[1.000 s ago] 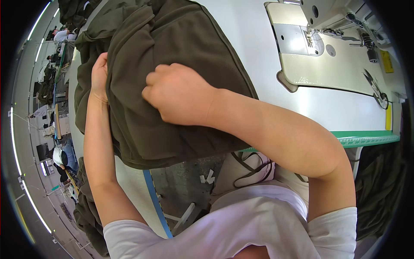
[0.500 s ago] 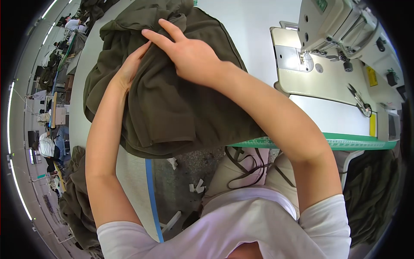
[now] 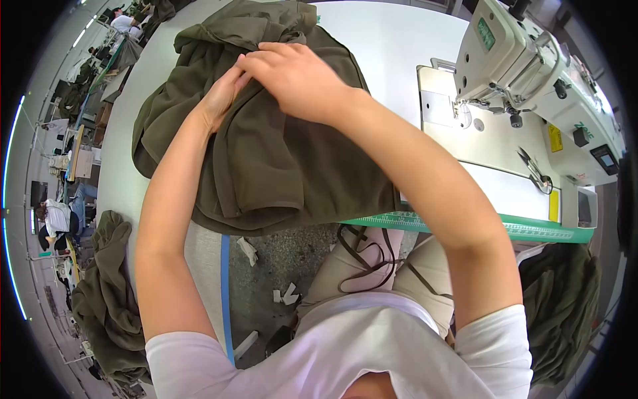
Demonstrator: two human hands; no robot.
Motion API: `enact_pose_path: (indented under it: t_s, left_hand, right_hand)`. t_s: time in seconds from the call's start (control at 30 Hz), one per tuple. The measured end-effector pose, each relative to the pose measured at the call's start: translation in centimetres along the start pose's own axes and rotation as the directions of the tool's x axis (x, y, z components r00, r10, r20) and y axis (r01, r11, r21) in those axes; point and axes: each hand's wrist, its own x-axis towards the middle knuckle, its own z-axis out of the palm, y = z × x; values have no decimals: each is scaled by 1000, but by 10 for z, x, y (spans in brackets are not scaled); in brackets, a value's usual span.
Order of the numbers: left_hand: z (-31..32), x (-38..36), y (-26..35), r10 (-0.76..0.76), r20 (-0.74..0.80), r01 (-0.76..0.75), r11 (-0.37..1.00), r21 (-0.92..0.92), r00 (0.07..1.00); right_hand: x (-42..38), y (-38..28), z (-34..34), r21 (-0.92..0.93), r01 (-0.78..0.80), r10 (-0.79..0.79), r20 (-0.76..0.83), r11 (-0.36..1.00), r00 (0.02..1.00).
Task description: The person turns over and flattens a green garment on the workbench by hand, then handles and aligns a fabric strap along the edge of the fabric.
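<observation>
An olive-green garment [image 3: 259,169] lies bunched and folded on the white table, its front part hanging over the near edge. My left hand [image 3: 222,98] is closed on a fold in its upper part, the fingertips close to my right hand. Coming in from the right, my right hand [image 3: 299,80] bends over the same spot, its fingers drawn together on the fabric. What lies beneath those fingers is partly hidden.
On the right stands a sewing machine [image 3: 502,63], with thread snips [image 3: 535,171] on its bed. A green measuring tape [image 3: 465,225] runs along the table edge. More olive fabric hangs at left [image 3: 109,286] and right [image 3: 558,306]. People sit far left.
My right hand's fingers, stretched and spread before, have come together on the cloth. My left hand has shifted slightly up and right in view, nearer the right. The camera view has tilted a little.
</observation>
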Motion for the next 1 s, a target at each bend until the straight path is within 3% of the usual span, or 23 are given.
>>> enact_pose_path:
  t_s: [0.03, 0.1, 0.13, 0.17, 0.23, 0.27, 0.3, 0.33, 0.37, 0.4, 0.5, 0.6, 0.67, 0.73, 0.77, 0.83, 0.87, 0.97, 1.0]
  left_hand:
    - [-1, 1, 0, 4, 3, -4, 1000, 1, 1000]
    - [-14, 9, -6, -46, 228, 78, 988, -134, 973]
    - [-21, 15, -8, -55, 340, 127, 973, -191, 939]
    - [-26, 20, -10, -50, 340, 122, 973, -194, 939]
    - [-38, 29, -18, 64, 713, 470, 711, -524, 698]
    - [-41, 31, -21, 207, 815, 653, 507, -562, 541]
    - [-39, 28, -21, 214, 811, 651, 502, -569, 544]
    - [-32, 23, -19, 74, 700, 414, 760, -501, 710]
    - [-25, 19, -15, 8, 515, 173, 937, -303, 857]
    - [-22, 16, -12, 28, 288, -27, 1000, -10, 957]
    - [-22, 17, -13, 40, 316, -50, 998, 24, 948]
    - [-22, 21, -12, 50, 320, -65, 997, 36, 946]
    - [-22, 21, -17, 46, 301, -56, 998, 24, 953]
    - [-20, 20, -17, 43, 286, -54, 998, 32, 957]
    - [-19, 21, -16, 51, 279, -67, 997, 47, 959]
    - [-21, 22, -20, 49, 252, -63, 997, 50, 966]
    - [-25, 26, -20, 81, 270, -112, 989, 102, 960]
    - [-25, 28, -30, 136, 302, -201, 960, 197, 944]
    - [-21, 30, -34, 149, 260, -198, 964, 177, 954]
  right_hand:
    - [0, -2, 8, -92, -102, 113, 117, 991, 987]
    - [0, -3, 18, -301, -260, 352, 308, 917, 884]
    - [3, 2, 12, -306, -254, 347, 307, 918, 886]
    - [5, 9, 0, -325, -210, 318, 329, 922, 889]
    - [3, 23, -26, -358, -179, 301, 320, 916, 898]
    - [-2, 32, -39, -375, -191, 310, 287, 907, 907]
    - [-12, 45, -48, -403, -178, 297, 257, 898, 920]
    - [-23, 54, -54, -429, -168, 286, 227, 887, 931]
    - [-33, 57, -57, -428, -161, 281, 233, 889, 931]
    - [-42, 58, -59, -470, -167, 320, 267, 867, 909]
    - [-56, 44, -62, -549, -178, 408, 331, 817, 851]
    - [-33, 8, -67, -225, -243, 281, 157, 944, 947]
    - [-19, -35, -75, -22, -206, 204, 261, 978, 943]
    - [-23, -76, -74, 202, -271, 148, 473, 941, 869]
    - [-28, -91, -72, 215, -273, 141, 485, 938, 863]
    - [-40, -116, -66, 276, -133, -72, 625, 952, 777]
    - [-46, -123, -62, 292, -132, -87, 632, 947, 770]
    - [-71, -138, -44, -51, -47, 68, 613, 998, 787]
    - [-75, -136, -42, -43, -39, 57, 617, 998, 785]
